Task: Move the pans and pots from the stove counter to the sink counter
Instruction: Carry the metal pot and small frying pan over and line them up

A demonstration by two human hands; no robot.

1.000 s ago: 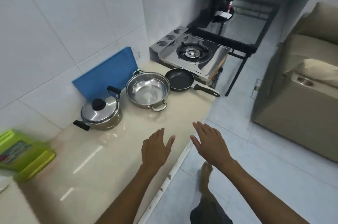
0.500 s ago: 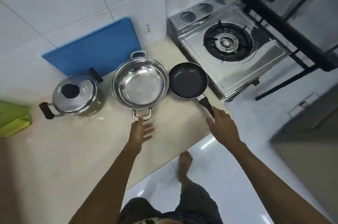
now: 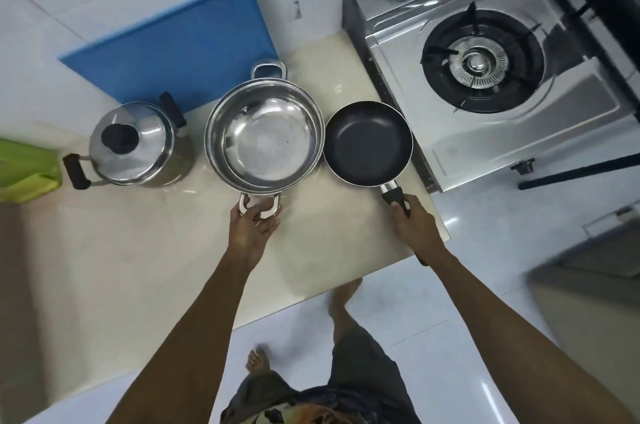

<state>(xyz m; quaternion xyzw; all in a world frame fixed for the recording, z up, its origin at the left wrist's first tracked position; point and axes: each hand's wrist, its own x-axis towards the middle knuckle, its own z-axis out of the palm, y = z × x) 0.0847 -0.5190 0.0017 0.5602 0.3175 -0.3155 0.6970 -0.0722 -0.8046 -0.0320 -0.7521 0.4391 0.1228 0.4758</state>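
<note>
Three pieces of cookware stand in a row on the beige counter (image 3: 145, 271). At the left is a lidded steel pot (image 3: 130, 141) with black handles. In the middle sits an open steel pan (image 3: 265, 139) with two loop handles. My left hand (image 3: 252, 226) grips its near loop handle. To the right lies a black frying pan (image 3: 369, 143), its handle pointing toward me. My right hand (image 3: 415, 226) is closed around that handle.
A single-burner gas stove (image 3: 491, 70) stands right of the frying pan. A blue cutting board (image 3: 173, 46) leans on the tiled wall behind the pots. A green object (image 3: 24, 171) sits at the far left. The counter's front edge runs diagonally above the tiled floor and my feet.
Both hands reached forward: the left closed on the steel pan's near handle, the right wrapped around the frying pan's handle. The view tilted further down over the counter.
</note>
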